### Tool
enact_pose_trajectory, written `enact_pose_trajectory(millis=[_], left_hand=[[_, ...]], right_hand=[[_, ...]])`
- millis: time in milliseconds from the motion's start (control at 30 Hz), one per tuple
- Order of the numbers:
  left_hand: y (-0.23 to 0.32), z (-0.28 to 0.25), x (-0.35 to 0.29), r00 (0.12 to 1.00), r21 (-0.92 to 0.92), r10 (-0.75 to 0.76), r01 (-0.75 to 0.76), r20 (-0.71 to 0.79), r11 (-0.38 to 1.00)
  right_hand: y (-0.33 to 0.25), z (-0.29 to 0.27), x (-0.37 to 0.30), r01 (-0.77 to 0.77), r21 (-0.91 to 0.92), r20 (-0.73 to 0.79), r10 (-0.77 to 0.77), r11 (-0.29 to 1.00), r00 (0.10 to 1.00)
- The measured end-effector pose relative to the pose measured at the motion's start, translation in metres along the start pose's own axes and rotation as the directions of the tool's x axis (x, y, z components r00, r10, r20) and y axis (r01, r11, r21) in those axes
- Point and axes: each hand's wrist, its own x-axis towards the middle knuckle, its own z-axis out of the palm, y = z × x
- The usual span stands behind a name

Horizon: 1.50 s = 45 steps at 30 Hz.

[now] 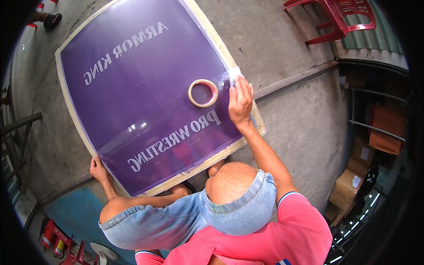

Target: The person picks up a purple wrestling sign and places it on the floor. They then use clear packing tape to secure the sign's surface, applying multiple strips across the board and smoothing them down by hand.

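A large screen-printing frame [221, 42] with a pale border and purple mesh [145, 88] lies tilted before me, pale mirrored lettering across it. My left hand [100, 171] holds its left edge near the lower corner, some fingers hidden. At the right edge my right hand [241, 100] lies with fingers stretched out, its fingertips against a crumpled whitish piece [234, 74], perhaps a cloth or bunched film. Just left of that hand a roll of tape [213, 98] rests flat on the mesh. A clear, shiny strip runs across the mesh nearby.
My bent knees in denim [238, 212] are close under the near border. A red plastic chair [340, 22] stands at far right, cardboard boxes [346, 190] and a rack at right. Another person's foot [52, 20] shows at far left. A blue floor patch [73, 212] lies at lower left.
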Motion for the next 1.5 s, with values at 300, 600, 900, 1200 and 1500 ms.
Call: enact_pose_trajectory(millis=[300,600,900,1200,1500], left_hand=[[-0.004,0.005,0.03,0.993,0.671,-0.031,0.099,-0.112,0.734],[0.004,-0.016,0.029,0.961,0.093,-0.196,0.181,0.194,0.979],[-0.002,-0.038,0.018,0.966,0.072,-0.042,0.062,-0.254,0.995],[0.146,0.144,-0.089,0.7,-0.146,0.249,-0.204,0.669,0.968],[0.135,0.173,-0.117,0.579,-0.285,0.215,0.032,0.786,0.958]], right_hand=[[0.058,0.014,0.063,-0.362,-0.074,0.569,0.337,0.929,0.75],[0.091,0.041,0.081,-0.745,0.131,0.813,0.36,0.654,0.458],[-0.05,-0.038,0.043,0.542,0.216,0.228,-0.582,0.812,0.781],[-0.108,0.001,-0.011,0.615,0.232,0.15,-0.653,0.753,0.743],[-0.142,0.01,-0.042,0.648,0.299,0.016,-0.682,0.701,0.731]])
